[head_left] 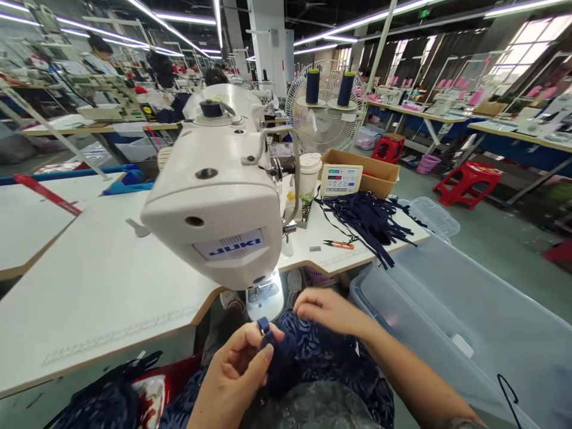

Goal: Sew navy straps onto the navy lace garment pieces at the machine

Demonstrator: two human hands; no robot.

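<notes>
My left hand [239, 372] pinches a navy strap [264, 326] between thumb and fingers. A small shiny piece shows on the strap's loop. Navy patterned fabric [319, 351] hangs from there and spreads over my lap. Above that fabric is my right hand [330, 311], its fingers loosely bent and a little blurred, with nothing visible in them. Just beyond both hands stands a white sewing machine [214, 196], its lit needle area [264, 298] partly hidden under the head.
On the white table [134, 262] lie orange thread snips [338, 244] and a bundle of navy straps [369, 217]. A lidded cup [309, 173] stands by a control panel [342, 180]. Clear plastic bin [465, 316] at right; more navy fabric [102, 405] lower left.
</notes>
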